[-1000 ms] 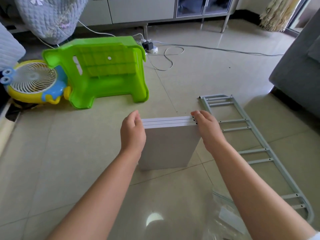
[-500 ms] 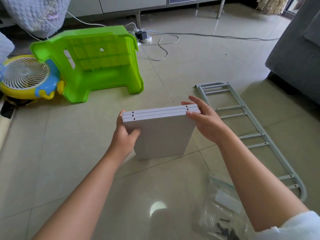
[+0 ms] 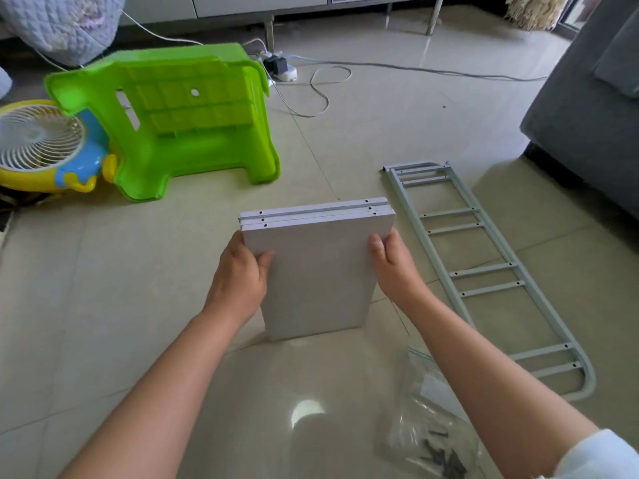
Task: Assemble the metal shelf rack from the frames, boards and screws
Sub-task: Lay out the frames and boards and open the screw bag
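On the tiled floor, seen from the head camera, the left hand (image 3: pixel 238 274) and the right hand (image 3: pixel 392 267) each grip a side of the stack of boards (image 3: pixel 318 264), which stands on its edge between them. To do it well, I think both should squeeze evenly so no board slips. These boards are pale grey, with small screw holes along the top edge.

I see a stack of three grey boards (image 3: pixel 320 271) standing on edge on the floor, screw holes along top edges. A grey-green ladder-like frame (image 3: pixel 484 271) lies flat to the right, and bagged dark screws (image 3: pixel 441 454) lie nearer me.
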The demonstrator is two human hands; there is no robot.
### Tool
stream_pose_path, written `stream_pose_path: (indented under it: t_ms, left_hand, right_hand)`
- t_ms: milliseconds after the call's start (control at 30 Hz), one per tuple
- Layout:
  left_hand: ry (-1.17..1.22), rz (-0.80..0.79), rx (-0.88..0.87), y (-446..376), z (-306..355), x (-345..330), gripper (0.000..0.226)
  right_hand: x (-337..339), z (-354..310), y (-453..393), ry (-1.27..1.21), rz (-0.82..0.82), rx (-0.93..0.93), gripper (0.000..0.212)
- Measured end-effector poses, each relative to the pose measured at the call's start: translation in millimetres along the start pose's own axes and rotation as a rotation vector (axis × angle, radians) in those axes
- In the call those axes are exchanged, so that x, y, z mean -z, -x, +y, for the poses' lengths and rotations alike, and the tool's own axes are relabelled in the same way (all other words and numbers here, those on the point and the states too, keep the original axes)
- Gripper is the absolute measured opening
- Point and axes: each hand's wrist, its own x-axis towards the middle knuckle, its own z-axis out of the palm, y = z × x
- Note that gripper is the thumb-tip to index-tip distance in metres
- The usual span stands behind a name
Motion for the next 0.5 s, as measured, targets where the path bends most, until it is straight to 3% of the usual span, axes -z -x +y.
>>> stream_pose_path:
  t_ms: [233,500]
  left_hand:
    - [-0.038,-0.08,-0.012,-1,22,-7,0.041]
    - [0.026,-0.132,0.139,-34,45,-40,0.041]
  right_hand:
    - [10,26,-12,0.04,0.008,-0.194,0.022]
    - [31,37,-74,0.105,0.072,-0.18,0.04]
